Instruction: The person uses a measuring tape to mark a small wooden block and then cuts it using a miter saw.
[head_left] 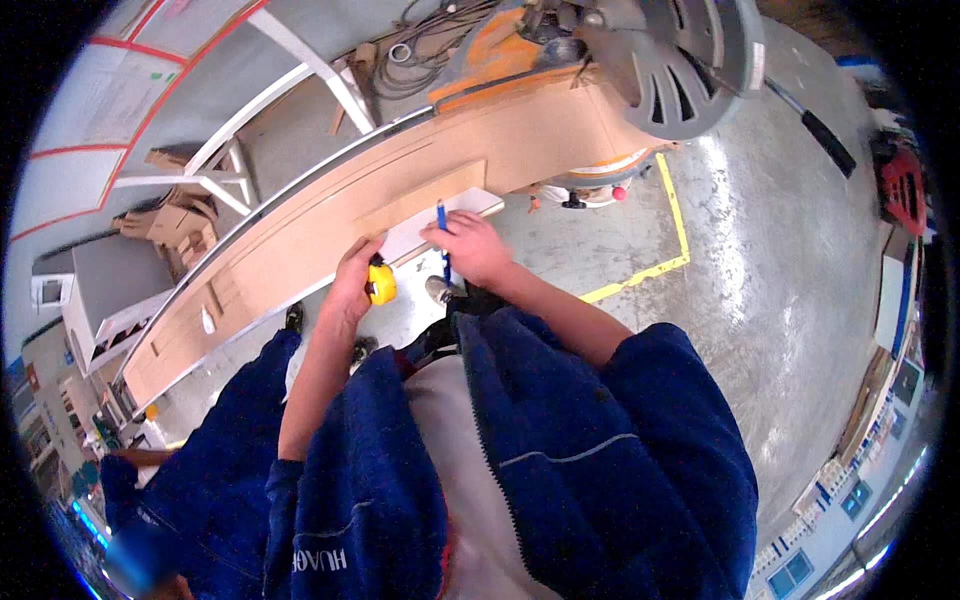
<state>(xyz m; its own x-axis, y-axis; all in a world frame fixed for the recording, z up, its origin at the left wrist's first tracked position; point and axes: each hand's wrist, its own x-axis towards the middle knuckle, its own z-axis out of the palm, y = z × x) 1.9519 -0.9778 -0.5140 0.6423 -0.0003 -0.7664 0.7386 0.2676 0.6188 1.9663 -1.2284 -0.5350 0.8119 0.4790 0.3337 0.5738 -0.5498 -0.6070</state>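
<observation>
Head view: left forearm extended ahead, left hand (352,282) closed around yellow tape measure (381,285) by left end of white board (482,208). Right forearm slanted inward; right hand (472,248), fingers bent, gripped blue pen (441,214) over board. Board lay on brown worktop (290,238).

i see a white board (484,203) along the bench (545,135) edge. yellow tape measure (381,285) at its left, blue pen (441,212) across it.

a workshop, judging by the large saw (628,68), long workbench (290,235) and yellow floor line (675,212).
</observation>
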